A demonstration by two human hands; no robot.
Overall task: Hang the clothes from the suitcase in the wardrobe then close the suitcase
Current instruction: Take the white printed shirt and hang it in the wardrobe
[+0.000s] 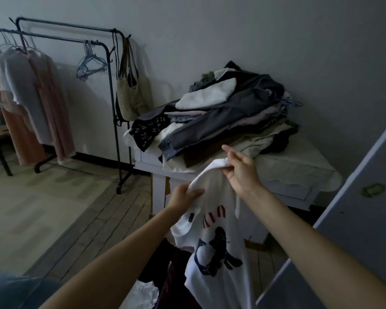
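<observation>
I hold up a white T-shirt [218,221] with a dark cat print and red stripes in front of me. My left hand [184,197] grips its left shoulder and my right hand [239,168] pinches the collar edge higher up. The shirt hangs down over dark and white clothes [165,275] at the bottom of the view; the suitcase itself is hidden. A black clothes rail [118,112] stands at the left with pink and white garments [27,103] on it and several empty hangers [90,65].
A white table [299,170] straight ahead carries a tall pile of folded clothes [227,114]. A woven bag [132,94] hangs on the rail's end. A pale door or panel [366,197] leans in at the right. Wooden floor and a rug [31,208] lie to the left.
</observation>
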